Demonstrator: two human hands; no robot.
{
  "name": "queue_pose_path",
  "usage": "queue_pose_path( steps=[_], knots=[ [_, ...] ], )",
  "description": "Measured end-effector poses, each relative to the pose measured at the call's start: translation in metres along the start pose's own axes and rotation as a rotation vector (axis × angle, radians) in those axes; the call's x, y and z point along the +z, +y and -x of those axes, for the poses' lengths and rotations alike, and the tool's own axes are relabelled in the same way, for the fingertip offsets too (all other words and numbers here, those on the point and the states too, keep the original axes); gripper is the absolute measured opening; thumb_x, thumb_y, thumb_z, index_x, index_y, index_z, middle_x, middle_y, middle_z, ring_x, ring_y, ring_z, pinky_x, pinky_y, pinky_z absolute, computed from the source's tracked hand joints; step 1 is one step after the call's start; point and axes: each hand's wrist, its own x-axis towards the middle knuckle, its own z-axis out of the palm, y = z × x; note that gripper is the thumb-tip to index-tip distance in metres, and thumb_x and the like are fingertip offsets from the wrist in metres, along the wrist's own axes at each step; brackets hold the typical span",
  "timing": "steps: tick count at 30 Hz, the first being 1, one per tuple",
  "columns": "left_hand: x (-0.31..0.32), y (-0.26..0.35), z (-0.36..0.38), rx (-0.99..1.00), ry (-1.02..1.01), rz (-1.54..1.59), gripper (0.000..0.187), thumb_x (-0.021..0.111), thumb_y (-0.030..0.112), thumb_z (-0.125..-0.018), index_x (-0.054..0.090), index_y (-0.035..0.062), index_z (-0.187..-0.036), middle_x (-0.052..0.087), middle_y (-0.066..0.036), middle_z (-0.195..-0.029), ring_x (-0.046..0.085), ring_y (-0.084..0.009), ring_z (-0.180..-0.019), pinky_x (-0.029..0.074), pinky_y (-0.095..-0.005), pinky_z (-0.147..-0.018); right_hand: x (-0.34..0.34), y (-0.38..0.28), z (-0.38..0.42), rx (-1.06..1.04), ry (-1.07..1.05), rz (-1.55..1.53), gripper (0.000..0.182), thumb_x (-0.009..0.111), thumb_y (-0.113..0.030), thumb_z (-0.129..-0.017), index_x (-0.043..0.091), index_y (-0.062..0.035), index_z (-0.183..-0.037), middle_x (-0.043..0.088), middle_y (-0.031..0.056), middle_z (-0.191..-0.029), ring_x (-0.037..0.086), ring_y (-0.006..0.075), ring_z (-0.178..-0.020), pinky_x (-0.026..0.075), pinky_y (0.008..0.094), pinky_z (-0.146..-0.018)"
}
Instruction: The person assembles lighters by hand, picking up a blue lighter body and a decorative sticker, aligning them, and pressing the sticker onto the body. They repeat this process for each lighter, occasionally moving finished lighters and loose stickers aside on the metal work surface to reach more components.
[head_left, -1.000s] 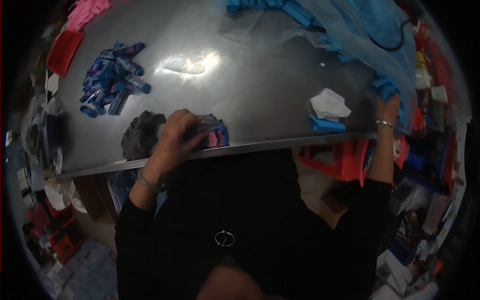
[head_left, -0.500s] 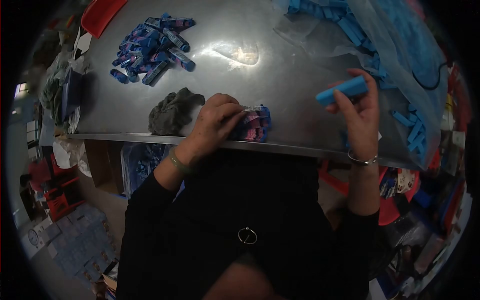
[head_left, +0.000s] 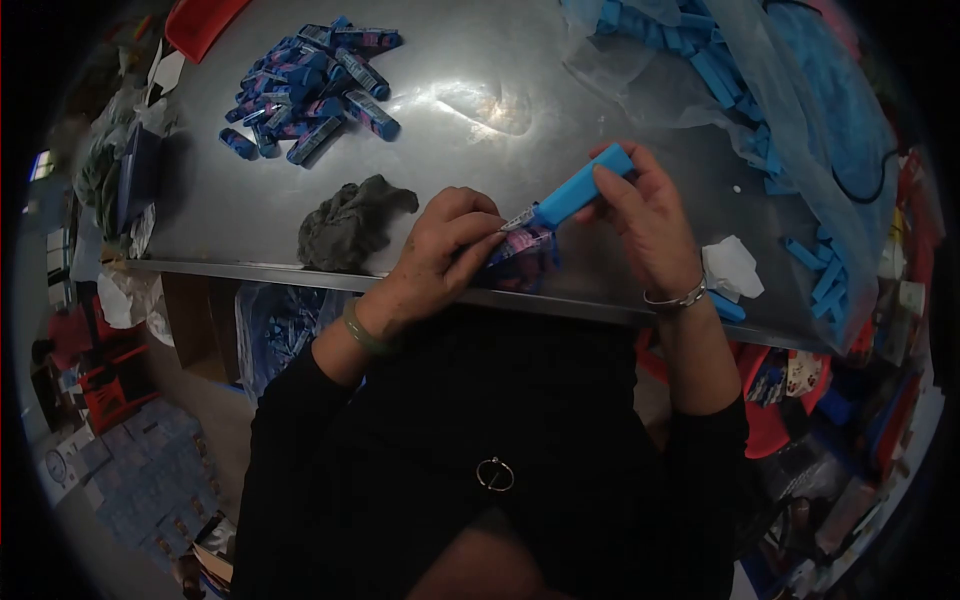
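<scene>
My right hand (head_left: 652, 215) grips a light blue oblong plastic piece (head_left: 588, 187), tilted with its lower end towards my left hand. My left hand (head_left: 447, 243) pinches a small printed sleeve (head_left: 518, 219), and the lower end of the blue piece meets that sleeve's edge. Just below lie more blue and pink printed sleeves (head_left: 525, 250) at the table's front edge, partly hidden by my left fingers. How far the piece sits inside the sleeve is too small to tell. A crumpled dark grey cloth (head_left: 345, 222) lies left of my left hand.
On the metal table (head_left: 480, 150), a heap of blue and pink wrapped pieces (head_left: 310, 85) lies at the back left. A clear plastic bag (head_left: 790, 120) with light blue pieces (head_left: 715, 75) spreads along the right. White crumpled paper (head_left: 733, 268) lies beside my right wrist.
My right hand has moved left with the blue piece, bringing its end to the sleeve in my left hand. The left hand has shifted slightly right, and the white paper has come into view.
</scene>
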Motion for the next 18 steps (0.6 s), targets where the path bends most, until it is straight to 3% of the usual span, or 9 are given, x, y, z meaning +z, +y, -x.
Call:
queue_pose_path(
  steps=[3, 6, 8, 10, 13, 18],
  knots=[
    [0.0, -0.003, 0.0, 0.012, 0.018, -0.021, 0.011, 0.065, 0.002, -0.081, 0.064, 0.0019, -0.092, 0.059, -0.011, -0.093, 0.056, -0.0272, -0.086, 0.045, -0.0343, -0.074, 0.003, -0.006, 0.002, -0.013, 0.028, 0.081, 0.028, 0.057, -0.021, -0.094, 0.051, -0.0036, -0.115, 0.06, 0.0062, -0.09, 0.061, 0.0131, -0.077, 0.049, 0.0263, -0.072],
    [0.002, -0.002, -0.001, 0.014, 0.03, -0.001, 0.013, 0.064, 0.002, -0.081, 0.065, 0.0021, -0.095, 0.06, -0.011, -0.091, 0.057, -0.0264, -0.084, 0.045, -0.0339, -0.073, 0.009, -0.006, 0.002, 0.002, 0.026, 0.106, 0.026, 0.06, -0.013, -0.092, 0.049, -0.0032, -0.114, 0.06, 0.0052, -0.09, 0.063, 0.0106, -0.075, 0.05, 0.023, -0.067],
    [0.002, 0.001, -0.002, 0.013, 0.038, 0.016, 0.015, 0.064, 0.002, -0.082, 0.065, 0.0022, -0.097, 0.06, -0.011, -0.089, 0.057, -0.0254, -0.082, 0.045, -0.0334, -0.072, 0.02, -0.005, 0.005, -0.114, 0.039, 0.12, 0.03, 0.062, -0.007, -0.09, 0.048, -0.0038, -0.116, 0.06, 0.0044, -0.09, 0.06, 0.0089, -0.075, 0.049, 0.0217, -0.066],
    [0.001, 0.009, -0.005, -0.198, -0.022, 0.274, 0.019, 0.065, 0.004, -0.085, 0.065, 0.0012, -0.103, 0.062, -0.009, -0.091, 0.06, -0.0179, -0.083, 0.048, -0.029, -0.073, 0.022, 0.001, 0.004, -0.174, 0.033, 0.149, 0.03, 0.064, -0.006, -0.088, 0.049, -0.004, -0.114, 0.059, 0.0035, -0.09, 0.059, 0.008, -0.073, 0.048, 0.0209, -0.065],
    [0.004, 0.013, -0.009, -0.328, -0.043, 0.54, 0.024, 0.066, 0.007, -0.087, 0.062, -0.0006, -0.109, 0.065, -0.007, -0.096, 0.062, -0.0116, -0.087, 0.05, -0.0246, -0.077, 0.021, 0.014, 0.002, -0.274, 0.032, 0.28, 0.03, 0.066, -0.005, -0.085, 0.052, -0.0039, -0.112, 0.059, 0.0021, -0.091, 0.055, 0.0068, -0.071, 0.047, 0.02, -0.064],
    [0.003, 0.015, -0.01, -0.447, -0.074, 0.705, 0.026, 0.065, 0.01, -0.088, 0.06, -0.0017, -0.111, 0.066, -0.006, -0.1, 0.062, -0.0102, -0.091, 0.051, -0.024, -0.08, 0.023, 0.012, 0.003, -0.295, 0.044, 0.443, 0.026, 0.068, -0.006, -0.083, 0.059, -0.0026, -0.107, 0.06, 0.0018, -0.09, 0.054, 0.0058, -0.071, 0.046, 0.0205, -0.064]
  ],
)
